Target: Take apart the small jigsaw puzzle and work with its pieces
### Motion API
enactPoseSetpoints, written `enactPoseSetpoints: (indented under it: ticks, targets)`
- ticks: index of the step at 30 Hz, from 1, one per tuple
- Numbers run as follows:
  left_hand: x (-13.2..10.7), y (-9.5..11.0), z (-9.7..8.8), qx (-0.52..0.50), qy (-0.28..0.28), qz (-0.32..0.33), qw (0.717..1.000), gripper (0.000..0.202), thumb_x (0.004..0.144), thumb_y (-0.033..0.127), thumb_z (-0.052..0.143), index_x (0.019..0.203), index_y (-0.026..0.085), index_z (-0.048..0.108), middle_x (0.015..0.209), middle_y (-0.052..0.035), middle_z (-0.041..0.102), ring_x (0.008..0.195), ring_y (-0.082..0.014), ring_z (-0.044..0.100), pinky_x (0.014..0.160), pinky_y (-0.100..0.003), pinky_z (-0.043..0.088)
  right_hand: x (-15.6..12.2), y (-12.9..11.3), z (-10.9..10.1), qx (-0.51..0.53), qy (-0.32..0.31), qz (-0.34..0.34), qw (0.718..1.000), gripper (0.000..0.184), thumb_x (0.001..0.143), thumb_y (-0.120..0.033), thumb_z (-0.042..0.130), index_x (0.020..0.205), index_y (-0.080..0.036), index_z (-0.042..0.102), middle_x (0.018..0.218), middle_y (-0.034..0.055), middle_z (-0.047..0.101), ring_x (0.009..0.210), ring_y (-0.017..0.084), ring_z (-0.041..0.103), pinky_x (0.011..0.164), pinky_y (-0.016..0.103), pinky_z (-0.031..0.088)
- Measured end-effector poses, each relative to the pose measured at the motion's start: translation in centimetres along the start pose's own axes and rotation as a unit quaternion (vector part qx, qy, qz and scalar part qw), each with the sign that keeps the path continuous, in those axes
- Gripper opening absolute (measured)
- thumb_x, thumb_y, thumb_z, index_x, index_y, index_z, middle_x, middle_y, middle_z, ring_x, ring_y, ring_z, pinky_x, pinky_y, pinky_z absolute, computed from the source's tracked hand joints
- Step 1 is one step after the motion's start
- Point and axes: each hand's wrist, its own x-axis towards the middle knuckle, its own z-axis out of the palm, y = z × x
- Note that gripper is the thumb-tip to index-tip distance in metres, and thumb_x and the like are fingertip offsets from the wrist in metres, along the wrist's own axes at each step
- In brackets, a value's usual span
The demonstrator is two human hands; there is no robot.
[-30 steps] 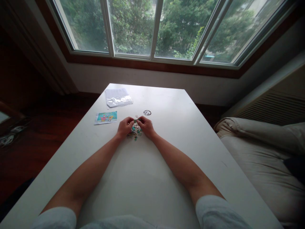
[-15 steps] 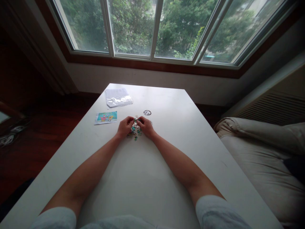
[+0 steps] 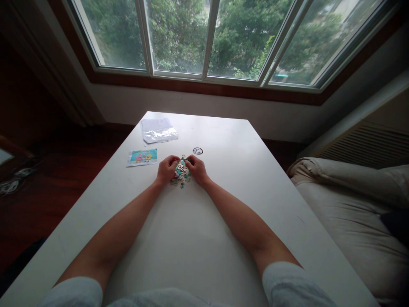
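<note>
A small heap of jigsaw puzzle pieces (image 3: 182, 172), white and teal, lies on the white table (image 3: 198, 238) at mid-distance. My left hand (image 3: 166, 169) cups the heap's left side, fingers curled against the pieces. My right hand (image 3: 197, 169) presses against its right side the same way. Both hands touch the pile and enclose it between them. Whether any single piece is pinched in the fingers is too small to tell.
A colourful cartoon picture card (image 3: 142, 156) lies left of the hands. Farther back sits a crumpled clear plastic bag (image 3: 159, 130). A small round dark mark (image 3: 197, 151) is just beyond the heap. A beige cushion or sofa (image 3: 348, 204) borders the table's right edge; windows ahead.
My hands have drawn slightly apart at the fingertips and now flank the heap, so more of the pieces show between them. My arms have stayed in place.
</note>
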Motion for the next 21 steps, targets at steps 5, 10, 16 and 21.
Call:
enactPoseSetpoints:
  ticks: [5, 10, 16, 21]
  targets:
    - [0.3, -0.2, -0.4, 0.013, 0.052, -0.029, 0.998, 0.021, 0.085, 0.028, 0.056, 0.092, 0.02, 0.073, 0.09, -0.003, 0.072, 0.082, -0.0192, 0.063, 0.078, -0.031, 0.047, -0.2, -0.2, 0.3, -0.062, -0.032, -0.048, 0.996, 0.02, 0.089, -0.037, 0.061, 0.098, -0.02, 0.066, 0.073, -0.0024, 0.06, 0.067, 0.013, 0.052, 0.066, 0.025, 0.037]
    - [0.8, -0.8, -0.4, -0.015, 0.06, -0.059, 0.996, 0.024, 0.086, 0.033, 0.052, 0.091, 0.02, 0.072, 0.084, -0.0029, 0.071, 0.076, -0.0179, 0.063, 0.073, -0.029, 0.049, -0.7, -0.8, 0.1, -0.132, -0.095, -0.164, 0.973, 0.023, 0.092, -0.032, 0.064, 0.112, -0.022, 0.067, 0.091, 0.0038, 0.065, 0.087, 0.019, 0.056, 0.084, 0.03, 0.041]
    - [1.1, -1.2, -0.4, -0.041, 0.071, -0.078, 0.994, 0.025, 0.085, 0.033, 0.051, 0.089, 0.018, 0.07, 0.082, -0.0039, 0.07, 0.073, -0.0171, 0.063, 0.07, -0.029, 0.05, -1.3, -1.9, -0.2, -0.238, -0.189, -0.256, 0.918, 0.038, 0.087, -0.053, 0.071, 0.11, -0.024, 0.067, 0.11, 0.0091, 0.061, 0.103, 0.025, 0.052, 0.093, 0.037, 0.037]
    - [1.1, -1.4, -0.3, -0.041, 0.069, -0.076, 0.994, 0.025, 0.084, 0.034, 0.052, 0.088, 0.019, 0.071, 0.081, -0.0037, 0.07, 0.075, -0.018, 0.064, 0.071, -0.029, 0.05, -1.2, -1.9, 0.0, -0.259, -0.197, -0.244, 0.913, 0.039, 0.086, -0.055, 0.071, 0.103, -0.021, 0.063, 0.111, 0.0102, 0.061, 0.102, 0.025, 0.051, 0.09, 0.036, 0.037]
